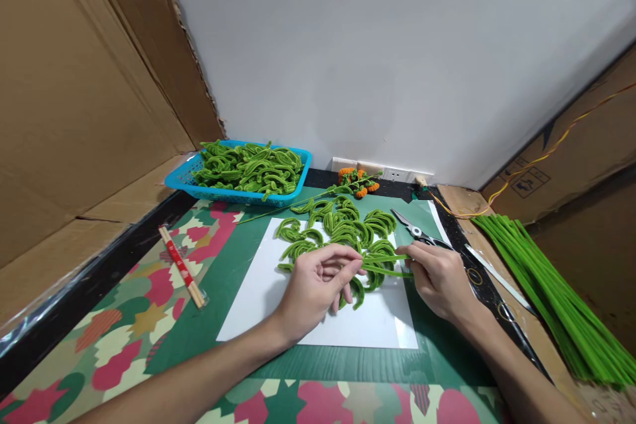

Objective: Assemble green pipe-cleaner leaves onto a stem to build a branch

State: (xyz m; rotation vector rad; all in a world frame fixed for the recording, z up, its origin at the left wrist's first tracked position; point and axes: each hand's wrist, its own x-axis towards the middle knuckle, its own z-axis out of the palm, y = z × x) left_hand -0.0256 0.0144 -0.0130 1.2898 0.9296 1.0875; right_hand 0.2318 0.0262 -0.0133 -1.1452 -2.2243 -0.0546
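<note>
Head view: a brown cardboard panel [74, 46] fills the upper left of the frame. Below it, left of centre, a pair of pale wooden chopsticks banded with red paper [179, 264] lies at a slant on the camouflage-like patterned table covering [116, 324]. Higher up, a bright blue plastic basket [238, 196] holds a heap of curled green fuzzy pieces [248, 169]. In the lower middle, the left hand [322, 278] pinches the ends of slender green fuzzy strands [385, 258] between thumb and fingers, above a white paper sheet [368, 331]. Green curled clusters [342, 228] lie on and past the sheet's upper part; beyond them rests an orange-and-green fuzzy sprig [362, 189]. Right of centre, the right hand [440, 278] grasps the strands' other ends, which run as two nearly parallel lengths; open-bladed metal scissors [416, 232] lie just beyond it. At the lower right is a bundle of long, straight green stems [551, 305].
</note>
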